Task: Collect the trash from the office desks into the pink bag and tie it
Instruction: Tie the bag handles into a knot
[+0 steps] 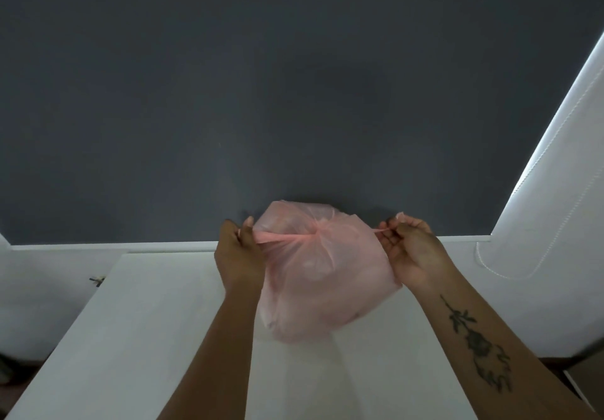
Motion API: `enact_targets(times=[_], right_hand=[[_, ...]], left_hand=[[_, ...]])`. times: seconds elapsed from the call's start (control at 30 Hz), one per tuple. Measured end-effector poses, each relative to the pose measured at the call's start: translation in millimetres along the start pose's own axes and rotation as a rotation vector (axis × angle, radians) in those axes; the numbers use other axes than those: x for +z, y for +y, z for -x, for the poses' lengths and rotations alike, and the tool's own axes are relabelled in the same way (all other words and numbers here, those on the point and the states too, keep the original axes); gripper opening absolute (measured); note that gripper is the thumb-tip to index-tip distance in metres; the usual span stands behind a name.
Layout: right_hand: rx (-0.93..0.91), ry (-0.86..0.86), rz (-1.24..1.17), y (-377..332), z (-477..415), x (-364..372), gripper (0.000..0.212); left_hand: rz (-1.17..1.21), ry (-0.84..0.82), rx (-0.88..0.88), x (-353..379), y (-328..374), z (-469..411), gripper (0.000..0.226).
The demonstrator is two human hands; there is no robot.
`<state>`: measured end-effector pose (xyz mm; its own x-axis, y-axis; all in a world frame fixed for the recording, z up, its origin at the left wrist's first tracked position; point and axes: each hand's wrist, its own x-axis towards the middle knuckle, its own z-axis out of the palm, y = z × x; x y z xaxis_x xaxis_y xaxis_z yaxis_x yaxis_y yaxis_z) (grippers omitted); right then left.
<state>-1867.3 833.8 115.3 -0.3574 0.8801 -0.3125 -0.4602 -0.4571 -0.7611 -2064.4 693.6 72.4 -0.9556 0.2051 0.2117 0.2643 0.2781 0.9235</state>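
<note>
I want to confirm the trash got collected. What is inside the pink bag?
The pink bag bulges, full, its mouth gathered at a knot. Only vague pale shapes show through the translucent plastic; the items themselves cannot be identified.

Pink bag (322,275), frame centre: thin translucent plastic, creased, faint sheen. Desk (137,338), lower frame: smooth matt white. Wall (261,92), upper frame: matt dark grey.

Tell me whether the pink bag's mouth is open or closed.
Closed: the pink bag is gathered at a knot, with left hand and right hand pulling its ends apart.
</note>
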Motion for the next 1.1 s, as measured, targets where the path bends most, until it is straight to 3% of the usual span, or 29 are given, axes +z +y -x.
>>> enact_targets(times=[0.07, 0.1, 0.17, 0.2, 0.33, 0.47, 0.57, 0.67, 0.8, 0.87, 0.9, 1.1], right_hand=[[-0.090, -0.043, 0.152, -4, 4, 4, 0.002], [-0.132, -0.089, 0.312, -9, 5, 6, 0.024], [-0.189, -0.204, 0.678, -21, 8, 11, 0.076], [-0.240, -0.234, 0.823, -25, 11, 15, 0.087], [-0.420, -0.305, 1.151, -20, 17, 28, 0.100], [-0.474, -0.313, 1.471, -1, 12, 29, 0.109], [-0.417, -0.320, 1.641, 9, 4, 30, 0.105], [-0.380, -0.399, 1.713, 27, -1, 41, 0.094], [-0.197, -0.382, 1.871, 44, -7, 46, 0.055], [-0.242, -0.315, 1.835, 54, -6, 32, 0.025], [-0.292, -0.282, 1.798, 56, -4, 23, 0.021], [-0.558, -0.094, 1.605, 7, 22, -24, 0.033]], left_hand=[[0.055, -0.056, 0.069, -3, 5, 1, 0.038], [0.092, -0.088, 0.080, -5, 8, -2, 0.037], [0.119, -0.151, 0.075, -12, 15, -16, 0.078], [0.121, -0.171, 0.083, -14, 18, -24, 0.094], [0.008, -0.263, 0.258, -15, 16, -37, 0.108], [-0.149, -0.415, 0.222, -6, -1, -32, 0.108], [-0.284, -0.387, 0.373, 2, -22, -25, 0.097], [-0.418, -0.731, 0.276, 12, -47, -22, 0.095], [-0.502, -0.741, 0.425, 20, -55, -15, 0.102], [-0.396, -0.730, 0.371, 21, -59, -14, 0.085], [-0.377, -0.728, 0.379, 21, -61, -11, 0.077], [-0.261, -0.742, 0.593, 46, -26, 27, 0.062]])
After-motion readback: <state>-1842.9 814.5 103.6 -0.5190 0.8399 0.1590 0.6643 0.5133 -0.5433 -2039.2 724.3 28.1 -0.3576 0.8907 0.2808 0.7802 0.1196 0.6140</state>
